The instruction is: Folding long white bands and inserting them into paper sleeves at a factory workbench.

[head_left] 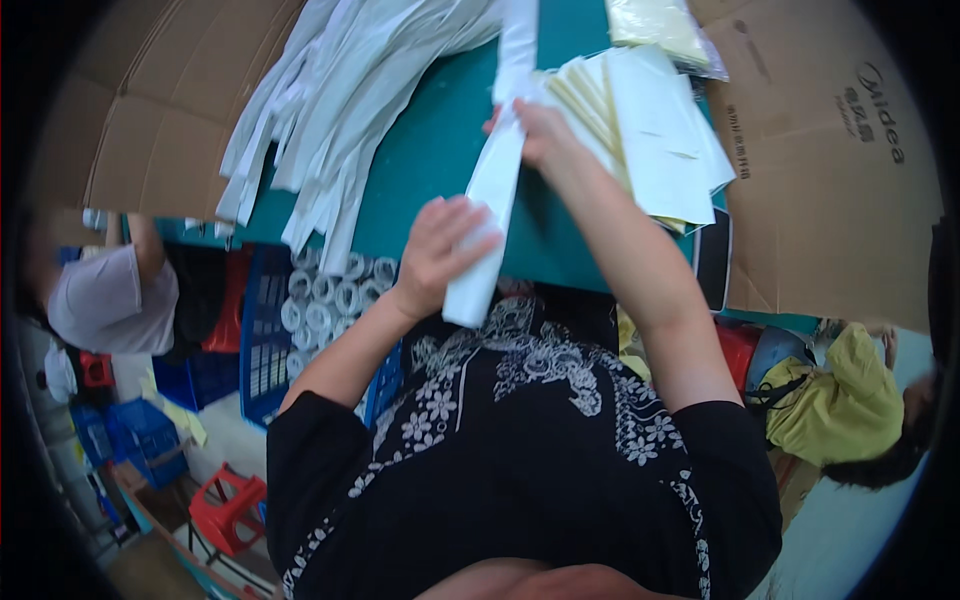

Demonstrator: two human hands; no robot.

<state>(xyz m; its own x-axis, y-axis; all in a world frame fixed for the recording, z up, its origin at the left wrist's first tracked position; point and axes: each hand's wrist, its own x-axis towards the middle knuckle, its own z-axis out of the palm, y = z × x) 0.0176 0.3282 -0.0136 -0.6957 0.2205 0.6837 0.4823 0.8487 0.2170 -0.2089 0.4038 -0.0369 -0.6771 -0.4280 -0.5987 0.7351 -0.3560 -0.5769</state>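
A long, flat white strip (515,60) runs from the table's far side toward me, its near end hanging past the front edge. Its material is hard to tell. My right hand (545,132) is closed on the strip partway along, fingers and thumb at its edges. Nearer to me, my left hand (445,252) lies across the strip, its fingers stretched out and slightly blurred. Many similar white strips (345,110) lie in a loose bundle to the left. Right of my right hand, white and pale yellow sheets (655,125) are fanned out in a stack.
The green table (410,165) is flanked by cardboard on the left (165,150) and right (800,220). A yellow packet (655,28) sits behind the sheets. Below the table's left front, a blue crate (262,345) holds several white rolls. People sit at both sides; a red stool (228,508) stands lower left.
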